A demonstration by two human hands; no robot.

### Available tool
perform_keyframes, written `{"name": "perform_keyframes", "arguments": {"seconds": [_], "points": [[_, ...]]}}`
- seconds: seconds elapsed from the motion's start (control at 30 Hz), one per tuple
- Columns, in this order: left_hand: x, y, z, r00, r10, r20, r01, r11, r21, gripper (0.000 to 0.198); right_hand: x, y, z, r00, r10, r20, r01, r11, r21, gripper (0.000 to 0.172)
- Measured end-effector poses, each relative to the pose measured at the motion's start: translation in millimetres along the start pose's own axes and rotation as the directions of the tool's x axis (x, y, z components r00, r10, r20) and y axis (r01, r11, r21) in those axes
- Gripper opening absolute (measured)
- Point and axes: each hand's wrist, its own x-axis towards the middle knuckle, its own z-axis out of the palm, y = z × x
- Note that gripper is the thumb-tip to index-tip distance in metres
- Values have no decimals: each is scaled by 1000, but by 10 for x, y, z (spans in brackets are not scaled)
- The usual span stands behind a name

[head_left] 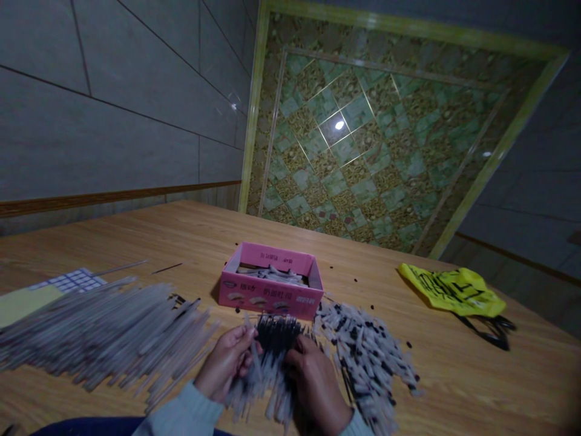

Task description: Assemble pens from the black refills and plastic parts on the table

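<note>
My left hand (pixel 230 357) is closed on a thin translucent tube (pixel 255 348), held upright between thumb and fingers. Beside it, my right hand (pixel 313 376) has its fingers curled down at the right edge of a pile of black-tipped translucent sticks (pixel 276 336); what its fingertips hold is hidden. Just behind the hands stands a pink open box (pixel 272 297) with more pale pieces inside. Many long clear tubes (pixel 109 330) are spread on the left. To the right lies a heap of short white and black pieces (pixel 367 354).
The wooden table (pixel 181 230) reaches back to a tiled wall. A yellow bag (pixel 454 290) with black handles lies at the right. At the far left are a checked cloth (pixel 79 280) and a yellow-green sheet (pixel 29 303). Small black bits are scattered about.
</note>
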Motion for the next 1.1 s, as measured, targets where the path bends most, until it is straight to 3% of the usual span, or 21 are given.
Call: {"name": "perform_keyframes", "arguments": {"seconds": [0.2, 0.6, 0.7, 0.77, 0.9, 1.1], "points": [[-28, 21, 21, 993, -115, 41, 119, 983, -141, 33, -34, 74, -18, 987, -152, 48, 155, 987, -48, 15], [1, -62, 3, 985, -169, 30, 170, 946, -275, 21, -66, 95, 2, 978, -207, 36, 209, 977, -47, 13], [19, -119, 35, 988, -150, 29, 152, 937, -315, 20, -78, 108, 38, 965, -256, -59, 258, 966, 27, 16], [30, -147, 42, 993, -117, 26, 119, 933, -341, 19, -85, 118, 61, 942, -269, -200, 295, 948, 117, 22], [34, -144, 3, 998, -54, 8, 54, 927, -372, 15, -97, 154, 70, 854, -232, -465, 367, 903, 224, 38], [3, -104, 10, 999, -46, 5, 44, 919, -392, 10, -141, 128, -87, 770, -172, -615, 387, 891, 235, 29]]}}
